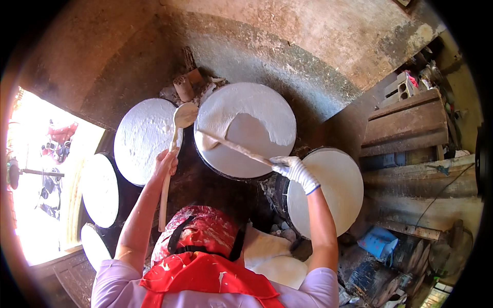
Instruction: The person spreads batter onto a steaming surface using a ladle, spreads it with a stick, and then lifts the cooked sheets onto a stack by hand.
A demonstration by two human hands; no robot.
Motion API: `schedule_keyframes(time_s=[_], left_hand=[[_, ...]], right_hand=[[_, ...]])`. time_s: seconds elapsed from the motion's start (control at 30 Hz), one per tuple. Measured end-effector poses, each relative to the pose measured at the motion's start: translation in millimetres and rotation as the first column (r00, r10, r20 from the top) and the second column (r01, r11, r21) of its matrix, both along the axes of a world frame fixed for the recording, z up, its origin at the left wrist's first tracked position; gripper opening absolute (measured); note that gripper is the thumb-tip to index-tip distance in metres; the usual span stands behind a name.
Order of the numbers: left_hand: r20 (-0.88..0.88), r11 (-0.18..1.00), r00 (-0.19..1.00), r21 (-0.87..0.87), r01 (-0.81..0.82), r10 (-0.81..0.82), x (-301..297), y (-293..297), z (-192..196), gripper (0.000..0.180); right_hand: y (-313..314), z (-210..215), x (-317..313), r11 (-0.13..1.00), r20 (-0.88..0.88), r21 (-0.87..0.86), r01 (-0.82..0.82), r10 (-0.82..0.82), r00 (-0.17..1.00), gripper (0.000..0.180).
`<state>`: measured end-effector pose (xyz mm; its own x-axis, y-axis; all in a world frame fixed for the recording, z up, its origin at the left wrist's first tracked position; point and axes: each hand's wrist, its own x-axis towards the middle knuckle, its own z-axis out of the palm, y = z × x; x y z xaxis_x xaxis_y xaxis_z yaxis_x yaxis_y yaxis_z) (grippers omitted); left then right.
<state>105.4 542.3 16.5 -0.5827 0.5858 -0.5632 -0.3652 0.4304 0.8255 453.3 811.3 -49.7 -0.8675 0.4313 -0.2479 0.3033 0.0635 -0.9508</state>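
While the left hand (165,163) clasps a ladle (175,149) upright, the gloved right hand (292,168) pinches a thin stick (233,147), its long axis running toward ten o'clock under the white sheet (241,115) on the middle round steamer (246,131).

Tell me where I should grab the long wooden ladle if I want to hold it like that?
Probably grab the wooden ladle on its bare straight handle, about midway, where the left hand wraps it now. Come in from the near, lower end, since the handle points back toward the person. Its round bowl at the far end looks coated in white batter, so keep fingers away from there.
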Motion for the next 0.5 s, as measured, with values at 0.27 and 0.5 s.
schedule_keyframes(time_s=[0.27,0.5], left_hand=[[0.086,0.906,0.906,-0.053,0.42,-0.415,25.5,-42.2,22.2,0.038],[0.22,0.856,0.842,0.298,0.423,-0.493,15.0,-64.0,45.0,0.042]], right_hand=[[-82.4,16.5,47.0,0.951,0.071,-0.007,0.308,-0.307,0.949,0.032],[-197.0,42.1,30.3,0.82,0.029,0.085,0.567,-0.57,0.821,0.036]])
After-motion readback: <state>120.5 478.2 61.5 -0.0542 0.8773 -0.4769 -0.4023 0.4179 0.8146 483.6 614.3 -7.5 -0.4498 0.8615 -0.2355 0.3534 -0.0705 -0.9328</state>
